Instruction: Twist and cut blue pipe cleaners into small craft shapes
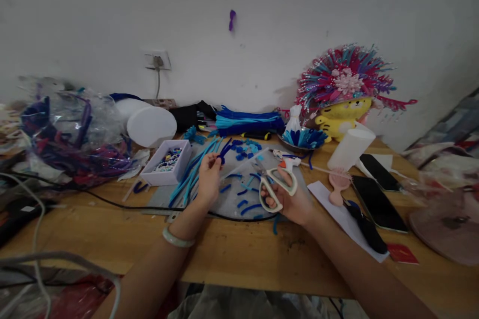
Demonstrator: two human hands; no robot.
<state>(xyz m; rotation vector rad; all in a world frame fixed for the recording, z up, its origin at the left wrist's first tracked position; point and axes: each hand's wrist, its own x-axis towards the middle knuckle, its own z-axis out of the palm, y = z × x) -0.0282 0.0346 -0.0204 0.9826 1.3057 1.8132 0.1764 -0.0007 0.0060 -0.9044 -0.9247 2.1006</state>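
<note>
Between thumb and fingers, my left hand (pixel 210 175) pinches a dark blue pipe cleaner piece (pixel 223 152) with short ends sticking up. My right hand (pixel 290 194) has its fingers through the loops of white-handled scissors (pixel 270 187). Their blades, partly spread, point up and left, apart from the blue piece. Below both hands lies a grey mat (pixel 224 204) with cut blue pipe cleaner bits (pixel 251 208) scattered on it. Long light and dark blue pipe cleaners (pixel 192 174) lie left of my left hand. Small blue pieces (pixel 245 149) are heaped behind.
A box of beads (pixel 166 163) stands left of the mat. A bowl of blue pieces (pixel 302 139), a glue gun (pixel 287 162), a white cylinder (pixel 352 148) and phones (pixel 377 203) are to the right. A black cable (pixel 142 207) crosses the wooden table (pixel 239 254).
</note>
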